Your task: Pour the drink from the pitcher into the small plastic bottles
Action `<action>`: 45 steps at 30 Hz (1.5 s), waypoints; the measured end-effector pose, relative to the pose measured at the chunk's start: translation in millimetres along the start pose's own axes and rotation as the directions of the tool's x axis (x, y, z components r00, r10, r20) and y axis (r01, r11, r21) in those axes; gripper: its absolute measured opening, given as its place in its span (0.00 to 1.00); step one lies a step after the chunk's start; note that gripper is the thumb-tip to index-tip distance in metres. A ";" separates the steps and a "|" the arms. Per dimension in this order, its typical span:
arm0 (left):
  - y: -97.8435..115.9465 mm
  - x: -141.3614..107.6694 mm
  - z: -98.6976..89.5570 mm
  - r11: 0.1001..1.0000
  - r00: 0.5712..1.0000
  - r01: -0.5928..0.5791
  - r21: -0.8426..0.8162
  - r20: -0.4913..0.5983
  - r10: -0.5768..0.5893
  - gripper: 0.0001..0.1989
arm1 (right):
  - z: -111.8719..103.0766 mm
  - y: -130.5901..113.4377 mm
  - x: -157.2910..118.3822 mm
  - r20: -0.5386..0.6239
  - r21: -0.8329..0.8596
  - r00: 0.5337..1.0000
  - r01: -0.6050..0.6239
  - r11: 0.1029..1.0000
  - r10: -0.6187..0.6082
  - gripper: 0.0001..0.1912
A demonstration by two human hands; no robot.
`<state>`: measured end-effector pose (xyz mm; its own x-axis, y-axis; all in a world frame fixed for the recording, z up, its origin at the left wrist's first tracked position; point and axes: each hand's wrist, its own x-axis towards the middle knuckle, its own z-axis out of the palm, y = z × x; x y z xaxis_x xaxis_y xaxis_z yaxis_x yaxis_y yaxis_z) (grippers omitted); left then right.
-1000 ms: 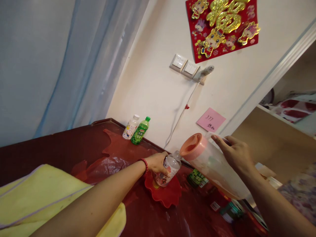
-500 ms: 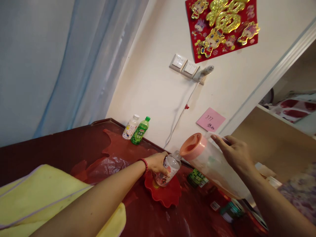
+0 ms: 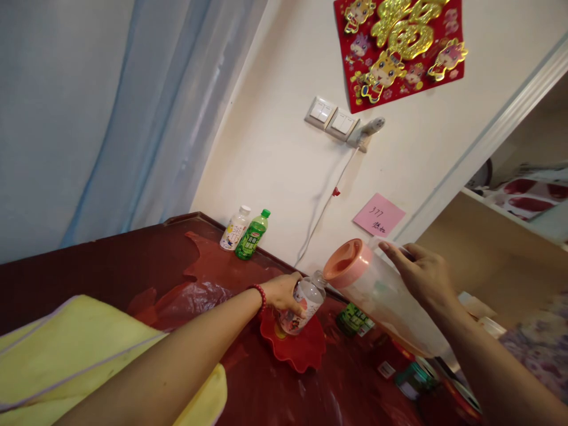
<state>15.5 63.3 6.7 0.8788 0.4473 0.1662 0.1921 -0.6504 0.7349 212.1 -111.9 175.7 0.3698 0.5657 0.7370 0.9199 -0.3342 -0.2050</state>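
My left hand [image 3: 283,293], with a red bead bracelet at the wrist, is wrapped round a clear labelled bottle [image 3: 306,305]. The bottle has no cap and leans a little to the right over a red scalloped dish [image 3: 306,349]. My right hand [image 3: 423,275] grips the handle of a large translucent pitcher [image 3: 390,307] with a pink-orange lid [image 3: 348,263]. The pitcher is tipped to the left, its lid edge at the bottle's mouth. Whether liquid is flowing is too small to tell.
A white bottle [image 3: 235,228] and a green bottle [image 3: 252,235] stand by the wall. A yellow cloth [image 3: 66,349] and red plastic film [image 3: 195,299] lie on the dark red table [image 3: 146,248]. Cans [image 3: 416,378] and a green-labelled bottle [image 3: 354,320] sit below the pitcher.
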 end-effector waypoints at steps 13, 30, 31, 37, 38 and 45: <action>0.5 0.2 0.2 1.000 1.000 0.009 -0.004 0.001 -0.009 0.36 | 1.5 3.4 -0.2 -0.015 -0.005 0.999 0.031 1.000 -0.031 0.32; 1.9 -1.0 -1.0 1.000 1.000 0.005 -0.001 0.007 -0.005 0.36 | 1.2 0.0 0.8 -0.004 0.007 0.999 -0.033 0.999 0.033 0.35; 1.7 -0.8 -0.9 1.000 1.000 0.006 0.000 0.007 -0.006 0.36 | 1.0 0.0 0.8 -0.005 0.006 0.999 -0.032 0.999 0.032 0.35; 0.2 0.3 0.5 1.000 1.000 0.008 -0.001 0.004 -0.008 0.37 | -0.9 -3.1 -0.3 0.008 -0.009 0.999 -0.049 0.999 0.049 0.35; -0.1 0.5 0.7 1.000 1.000 0.007 -0.002 0.003 -0.007 0.37 | -1.2 -3.7 -0.4 0.009 -0.009 0.999 -0.049 0.999 0.049 0.35; -1.4 1.6 1.2 1.000 1.000 0.008 0.002 -0.004 -0.008 0.37 | -1.2 -4.5 0.2 0.014 -0.016 0.998 -0.055 0.998 0.055 0.35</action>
<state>17.2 64.2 5.1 0.8754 0.4551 0.1627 0.2003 -0.6479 0.7349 208.0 -111.2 177.5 0.4220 0.5571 0.7152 0.8960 -0.3767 -0.2352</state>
